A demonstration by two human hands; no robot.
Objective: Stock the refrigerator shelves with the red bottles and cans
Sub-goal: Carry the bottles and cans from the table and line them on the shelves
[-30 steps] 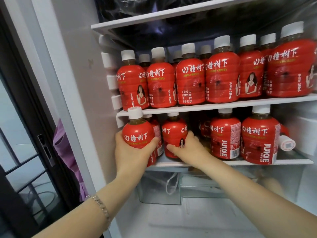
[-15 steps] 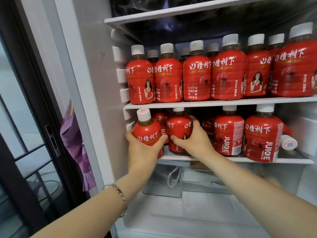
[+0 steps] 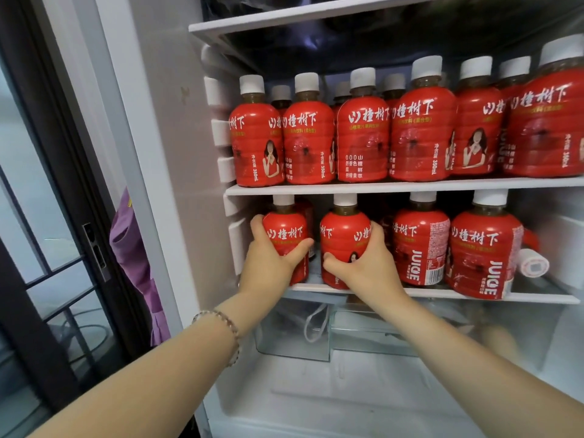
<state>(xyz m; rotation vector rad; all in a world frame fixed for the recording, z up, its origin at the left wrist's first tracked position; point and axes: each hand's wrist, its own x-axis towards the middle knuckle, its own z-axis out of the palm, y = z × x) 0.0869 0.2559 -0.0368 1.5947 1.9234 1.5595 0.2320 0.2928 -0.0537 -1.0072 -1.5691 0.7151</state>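
Head view: the left hand (image 3: pixel 271 263) grips a red bottle (image 3: pixel 286 238) at the left end of the lower shelf (image 3: pixel 442 294). The right hand (image 3: pixel 363 267) grips the next bottle (image 3: pixel 344 232) beside it. 2 more bottles (image 3: pixel 422 235) stand to the right.

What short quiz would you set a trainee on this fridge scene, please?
1. True or false: the right hand is empty.
2. The caps of the red bottles on the upper shelf are: A white, B red, C black.
3. Which wrist wears the bracelet?
Key: 1 false, its fingers curl round a bottle at the lower shelf; 2 A; 3 the left, and the left hand grips the neighbouring bottle.
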